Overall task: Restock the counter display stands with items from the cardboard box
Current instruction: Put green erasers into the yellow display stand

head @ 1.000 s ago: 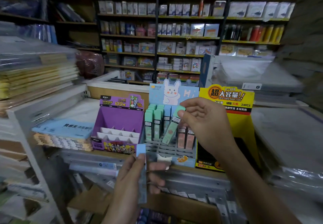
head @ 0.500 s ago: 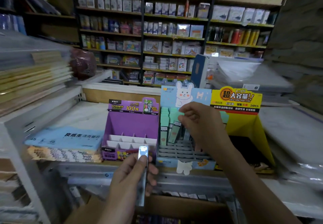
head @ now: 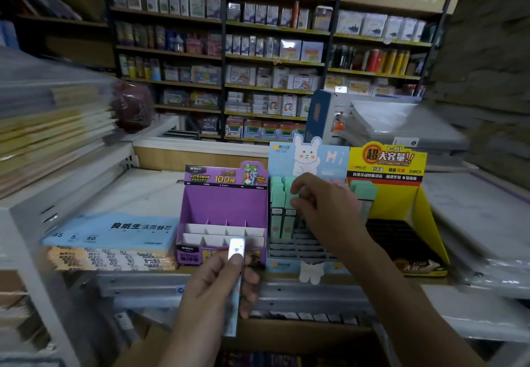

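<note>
Mint case [head: 287, 219] now stands upright in rabbit stand [head: 308, 156] beneath right hand [head: 324, 209].

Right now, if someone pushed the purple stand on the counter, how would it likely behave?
The purple stand looks like thin cardboard with its visible slots empty, so it is probably light and would slide easily. Its tall back panel could make it tip backward if pushed high. The white dividers would likely bend under a finger.

Dim shop light, blurred, warped edges
</note>
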{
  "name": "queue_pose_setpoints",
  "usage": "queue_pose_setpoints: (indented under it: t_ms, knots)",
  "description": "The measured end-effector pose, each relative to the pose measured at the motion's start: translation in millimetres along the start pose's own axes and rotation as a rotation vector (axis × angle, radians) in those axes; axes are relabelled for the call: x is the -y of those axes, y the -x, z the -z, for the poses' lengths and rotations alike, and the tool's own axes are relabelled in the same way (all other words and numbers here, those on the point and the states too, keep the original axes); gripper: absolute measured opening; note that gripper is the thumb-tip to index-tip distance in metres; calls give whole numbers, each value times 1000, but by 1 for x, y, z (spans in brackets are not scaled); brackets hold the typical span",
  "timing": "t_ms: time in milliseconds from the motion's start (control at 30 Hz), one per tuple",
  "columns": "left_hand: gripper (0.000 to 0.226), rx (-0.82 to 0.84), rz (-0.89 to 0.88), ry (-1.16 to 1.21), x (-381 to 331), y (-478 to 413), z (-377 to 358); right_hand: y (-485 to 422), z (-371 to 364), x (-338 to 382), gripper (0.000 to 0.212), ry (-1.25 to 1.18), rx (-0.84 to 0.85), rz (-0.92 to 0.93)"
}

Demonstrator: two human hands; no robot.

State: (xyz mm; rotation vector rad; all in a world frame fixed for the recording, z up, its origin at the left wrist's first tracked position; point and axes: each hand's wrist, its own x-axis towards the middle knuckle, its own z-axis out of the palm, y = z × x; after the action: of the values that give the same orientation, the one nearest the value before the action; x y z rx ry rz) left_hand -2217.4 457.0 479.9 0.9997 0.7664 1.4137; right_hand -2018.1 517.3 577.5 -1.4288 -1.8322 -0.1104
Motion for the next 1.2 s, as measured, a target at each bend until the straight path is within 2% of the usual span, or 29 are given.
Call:
queue_pose_setpoints:
  t_ms: [200, 333, 533, 733, 900, 1033, 1200]
  knots:
    - [21, -11, -11, -6, -8, 5, 1, 6, -1, 3, 11, 16, -26, 9]
    - [22, -10, -26, 3, -8, 5, -3, 10, 7, 4, 19, -19, -4, 8]
    - [28, 3, -105, -57, -7, -3, -15, 40, 39, -22, 15, -185, -274, -11]
    - [26, 72, -197, -183, -20, -17, -43, 73, 58, -84, 8, 1, -198, -149]
    - [14, 123, -307, -340, -40, -33, -76, 97, 59, -120, 7, 185, -93, -157]
    - [12, 160, -408, -444, -56, -53, -99, 104, 60, -126, 23, 193, -114, -116]
    - [20, 178, -469, -634, -67, -75, -118, 108, 59, -132, 23, 150, -150, -92]
